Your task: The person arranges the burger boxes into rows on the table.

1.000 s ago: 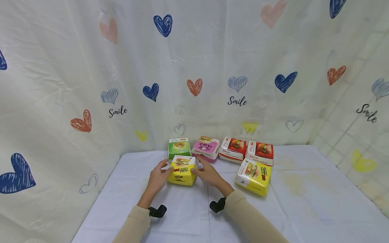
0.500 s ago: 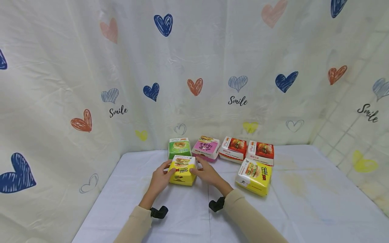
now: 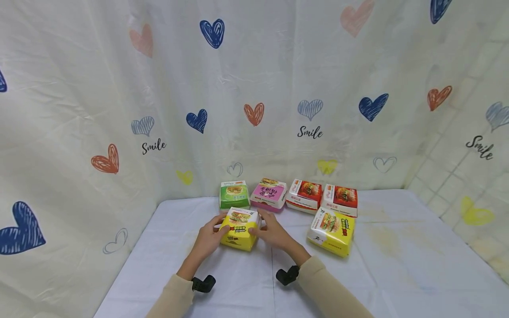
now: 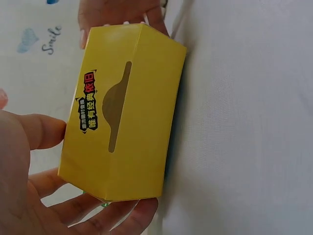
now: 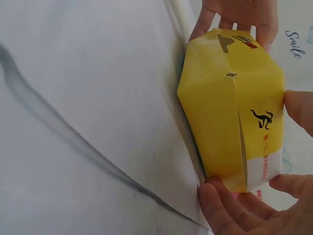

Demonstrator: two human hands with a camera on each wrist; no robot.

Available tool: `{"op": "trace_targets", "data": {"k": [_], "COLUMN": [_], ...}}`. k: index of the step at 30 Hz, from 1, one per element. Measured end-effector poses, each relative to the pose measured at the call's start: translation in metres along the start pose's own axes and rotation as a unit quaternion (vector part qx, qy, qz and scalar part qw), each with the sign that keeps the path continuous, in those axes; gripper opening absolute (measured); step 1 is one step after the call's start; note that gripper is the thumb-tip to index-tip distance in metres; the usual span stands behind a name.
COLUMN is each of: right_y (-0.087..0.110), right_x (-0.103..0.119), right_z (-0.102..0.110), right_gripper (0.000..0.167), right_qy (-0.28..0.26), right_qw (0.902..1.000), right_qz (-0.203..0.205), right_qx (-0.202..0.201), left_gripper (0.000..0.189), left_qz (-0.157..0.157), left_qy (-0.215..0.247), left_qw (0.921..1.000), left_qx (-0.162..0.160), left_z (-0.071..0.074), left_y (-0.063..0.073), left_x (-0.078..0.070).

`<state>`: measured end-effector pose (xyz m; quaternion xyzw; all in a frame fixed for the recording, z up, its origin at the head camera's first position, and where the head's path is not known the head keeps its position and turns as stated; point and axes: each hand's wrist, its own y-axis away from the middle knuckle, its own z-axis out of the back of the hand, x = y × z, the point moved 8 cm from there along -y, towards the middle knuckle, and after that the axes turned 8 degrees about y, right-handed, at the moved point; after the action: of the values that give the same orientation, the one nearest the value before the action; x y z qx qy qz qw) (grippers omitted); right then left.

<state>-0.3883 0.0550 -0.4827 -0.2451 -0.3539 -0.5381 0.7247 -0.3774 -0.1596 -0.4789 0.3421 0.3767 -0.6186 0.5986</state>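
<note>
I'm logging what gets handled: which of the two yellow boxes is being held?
The yellow box in front of the green box: the left hand and right hand hold its sides. The other yellow box, near a red box, is untouched.

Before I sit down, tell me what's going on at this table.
A person's left hand and right hand hold a yellow burger box between them, in front of a green box. A pink box and two red boxes stand along the back; another yellow box sits in front of the red boxes.
</note>
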Motion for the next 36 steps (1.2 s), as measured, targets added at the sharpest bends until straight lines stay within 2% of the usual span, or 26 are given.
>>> {"op": "trace_targets", "data": {"k": [9, 15, 25, 36], "right_y": [0.015, 0.019, 0.022, 0.023], "right_x": [0.003, 0.002, 0.001, 0.005], "right_z": [0.003, 0.003, 0.004, 0.004], "right_gripper": [0.074, 0.071, 0.058, 0.039], "right_qy": [-0.009, -0.018, -0.037, -0.028], "right_qw": [0.9999, 0.9997, 0.9989, 0.9986], "right_qz": [-0.006, -0.002, -0.002, 0.019], "right_qx": [-0.009, -0.017, -0.031, -0.040], "left_gripper": [0.051, 0.050, 0.047, 0.035], "left_qz": [-0.014, -0.022, -0.032, -0.057], "left_qy": [-0.007, -0.005, -0.003, 0.001], "left_qw": [0.9992, 0.9985, 0.9986, 0.9983], "left_qx": [0.038, 0.049, 0.043, 0.011], "left_z": [0.000, -0.001, 0.002, 0.011], "left_y": [0.003, 0.003, 0.004, 0.003], "left_x": [0.000, 0.001, 0.000, -0.002]}}
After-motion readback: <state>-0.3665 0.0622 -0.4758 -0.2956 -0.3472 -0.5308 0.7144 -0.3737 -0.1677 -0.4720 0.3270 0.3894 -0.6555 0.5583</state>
